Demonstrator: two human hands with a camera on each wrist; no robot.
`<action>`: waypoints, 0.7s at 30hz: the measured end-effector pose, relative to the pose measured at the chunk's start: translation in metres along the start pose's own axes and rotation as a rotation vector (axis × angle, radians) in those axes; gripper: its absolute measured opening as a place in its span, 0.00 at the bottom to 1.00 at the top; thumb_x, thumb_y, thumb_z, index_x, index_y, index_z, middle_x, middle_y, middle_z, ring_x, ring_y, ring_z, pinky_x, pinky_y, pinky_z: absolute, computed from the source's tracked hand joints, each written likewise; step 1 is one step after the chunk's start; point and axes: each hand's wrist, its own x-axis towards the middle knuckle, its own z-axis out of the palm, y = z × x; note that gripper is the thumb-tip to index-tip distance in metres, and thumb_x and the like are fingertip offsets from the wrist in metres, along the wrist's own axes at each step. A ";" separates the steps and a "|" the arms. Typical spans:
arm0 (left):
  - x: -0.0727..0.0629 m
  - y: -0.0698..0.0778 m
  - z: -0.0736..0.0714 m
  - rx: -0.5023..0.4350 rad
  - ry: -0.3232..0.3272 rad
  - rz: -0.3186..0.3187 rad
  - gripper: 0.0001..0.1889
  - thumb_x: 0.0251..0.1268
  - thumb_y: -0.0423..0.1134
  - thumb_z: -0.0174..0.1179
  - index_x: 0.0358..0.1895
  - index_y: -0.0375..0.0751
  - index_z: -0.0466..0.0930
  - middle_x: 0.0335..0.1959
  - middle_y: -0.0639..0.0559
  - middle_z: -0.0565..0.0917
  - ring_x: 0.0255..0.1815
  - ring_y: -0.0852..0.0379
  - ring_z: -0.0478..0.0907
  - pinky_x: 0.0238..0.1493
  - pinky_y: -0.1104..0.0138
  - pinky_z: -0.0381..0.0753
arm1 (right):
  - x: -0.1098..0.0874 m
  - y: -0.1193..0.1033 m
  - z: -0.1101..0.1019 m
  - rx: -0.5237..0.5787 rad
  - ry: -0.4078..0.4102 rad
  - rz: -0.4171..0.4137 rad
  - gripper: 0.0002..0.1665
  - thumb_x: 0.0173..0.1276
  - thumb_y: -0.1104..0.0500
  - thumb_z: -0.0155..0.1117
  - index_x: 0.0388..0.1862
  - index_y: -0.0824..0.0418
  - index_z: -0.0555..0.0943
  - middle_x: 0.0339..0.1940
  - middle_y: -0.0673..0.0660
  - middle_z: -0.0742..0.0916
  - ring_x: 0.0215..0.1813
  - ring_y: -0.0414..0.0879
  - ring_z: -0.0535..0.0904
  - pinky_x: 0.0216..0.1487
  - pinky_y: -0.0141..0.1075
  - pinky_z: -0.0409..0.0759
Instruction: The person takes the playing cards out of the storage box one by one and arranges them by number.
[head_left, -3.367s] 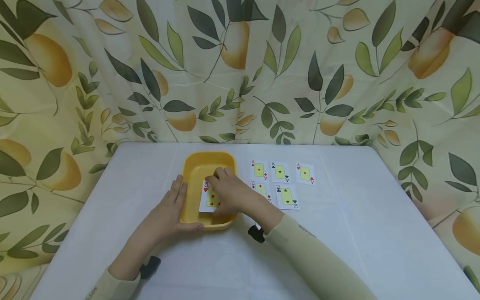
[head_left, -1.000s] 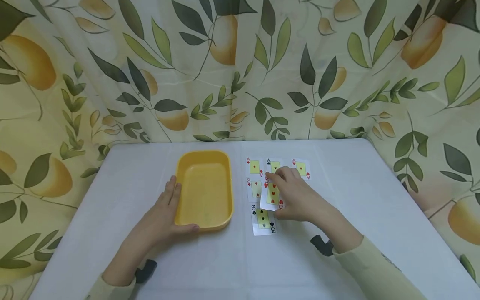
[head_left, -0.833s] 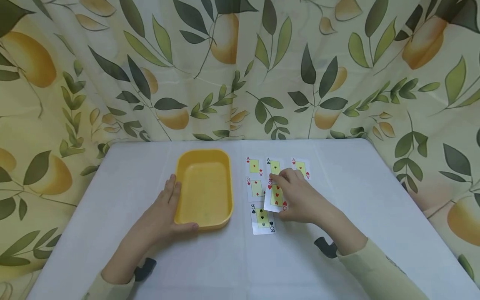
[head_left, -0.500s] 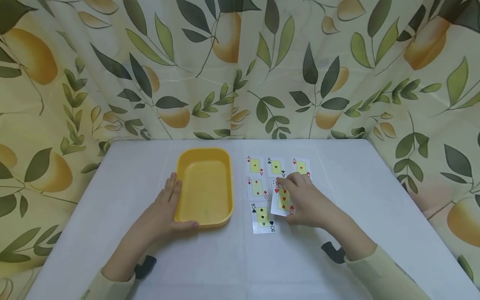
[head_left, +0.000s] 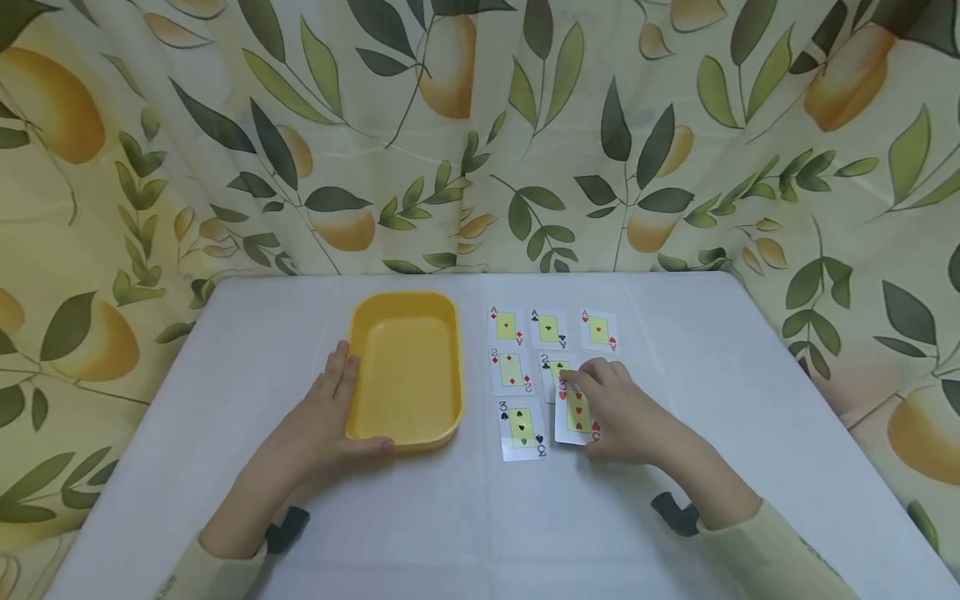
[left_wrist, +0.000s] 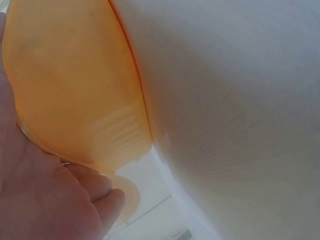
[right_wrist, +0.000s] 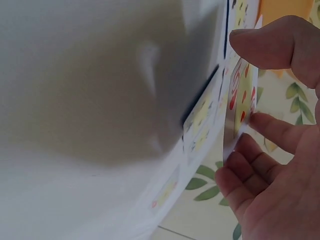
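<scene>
My right hand [head_left: 626, 412] pinches a three of hearts card [head_left: 576, 414] between thumb and fingers. In the head view the card overlaps the lower right of the two of clubs card [head_left: 552, 367]; in the right wrist view it is tilted off the table. Just to its left lies a black three card [head_left: 522, 429], face up. My left hand [head_left: 324, 417] lies along the left wall of the yellow tray [head_left: 453, 400], fingers straight and thumb at the front rim. In the left wrist view, the palm is against the tray's side. Nothing lies in the tray.
An ace of diamonds [head_left: 506, 326], ace of clubs [head_left: 548, 328] and ace of hearts [head_left: 598, 330] form the back row. Before the first ace lies the two of diamonds [head_left: 511, 371]. A white cloth covers the table [head_left: 420, 525]; a leafy fruit-print curtain [head_left: 480, 167] hangs behind.
My right hand has lifted the three of hearts out of the tray and carried it right, past the two of diamonds, then toward me. My left hand stays at the tray.
</scene>
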 end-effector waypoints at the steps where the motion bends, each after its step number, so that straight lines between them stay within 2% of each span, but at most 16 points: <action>1: 0.000 0.000 -0.001 0.003 0.000 -0.001 0.74 0.42 0.85 0.56 0.80 0.35 0.35 0.82 0.44 0.29 0.80 0.31 0.45 0.71 0.38 0.62 | 0.000 0.000 0.001 0.008 -0.009 0.005 0.55 0.38 0.60 0.82 0.71 0.58 0.72 0.60 0.58 0.74 0.59 0.54 0.66 0.46 0.39 0.81; 7: -0.001 -0.002 -0.002 -0.002 0.003 0.012 0.74 0.42 0.85 0.55 0.80 0.33 0.36 0.82 0.42 0.30 0.81 0.33 0.42 0.71 0.39 0.62 | -0.003 0.000 0.008 0.037 -0.083 0.021 0.54 0.40 0.60 0.83 0.71 0.56 0.72 0.63 0.58 0.74 0.62 0.54 0.66 0.50 0.40 0.82; 11: -0.005 -0.004 -0.001 0.000 0.005 0.009 0.74 0.41 0.85 0.55 0.80 0.33 0.36 0.82 0.40 0.31 0.81 0.33 0.42 0.72 0.39 0.61 | -0.005 -0.003 0.014 0.034 -0.113 0.002 0.54 0.41 0.59 0.82 0.71 0.53 0.72 0.65 0.56 0.74 0.63 0.53 0.66 0.53 0.42 0.81; 16: -0.008 -0.004 0.000 0.002 0.004 0.000 0.74 0.40 0.86 0.54 0.80 0.34 0.37 0.82 0.43 0.30 0.81 0.33 0.42 0.71 0.39 0.61 | -0.008 -0.004 0.017 0.043 -0.135 -0.016 0.54 0.41 0.60 0.82 0.72 0.51 0.72 0.67 0.56 0.74 0.66 0.55 0.65 0.58 0.46 0.80; 21: -0.006 -0.002 0.001 -0.005 0.000 0.008 0.72 0.42 0.85 0.54 0.81 0.37 0.36 0.82 0.44 0.29 0.80 0.33 0.42 0.70 0.37 0.62 | -0.012 -0.001 0.015 0.040 -0.130 0.019 0.55 0.43 0.61 0.81 0.74 0.53 0.69 0.70 0.58 0.72 0.69 0.57 0.65 0.61 0.51 0.79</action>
